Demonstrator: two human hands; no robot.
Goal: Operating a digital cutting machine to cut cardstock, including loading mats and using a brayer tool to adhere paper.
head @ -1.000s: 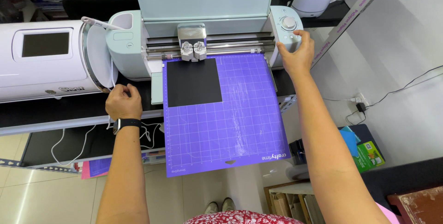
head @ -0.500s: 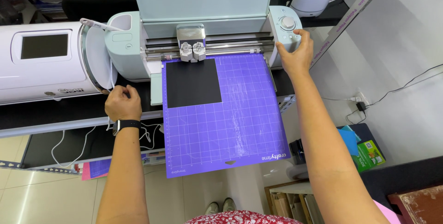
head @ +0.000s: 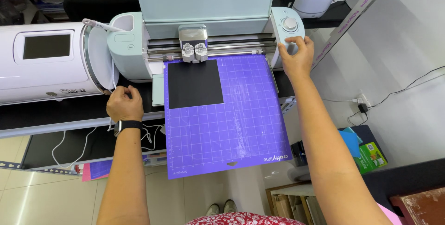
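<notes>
A person stands over a pale mint cutting machine (head: 204, 35) set on a dark shelf (head: 55, 111), its lid raised toward the wall. A purple gridded cutting mat (head: 232, 123) runs from under the machine's roller bar out past the shelf edge and hangs above the tiled floor (head: 28, 197); a black square sheet (head: 194, 83) is stuck to the mat's upper left corner, just below the grey blade carriage (head: 193, 44). The right hand (head: 296, 58) rests on the machine's right end panel, fingers loosely curled with the tips pressed against the panel just beneath the round dial (head: 290, 24). The left hand (head: 124, 104), a black watch (head: 127, 125) on its wrist, sits on the shelf edge in front of the machine's left end, fingers folded in toward the palm; whether they pinch anything cannot be told. To the left lies a larger white machine (head: 46, 63) with a dark screen. White cables (head: 74, 146) trail under the shelf, and pink and purple sheets (head: 99, 169) poke out from a lower level. At right, a white wall (head: 394, 44) carries a socket and a dark cord, with blue and green packets (head: 361, 148) on a dark surface below.
</notes>
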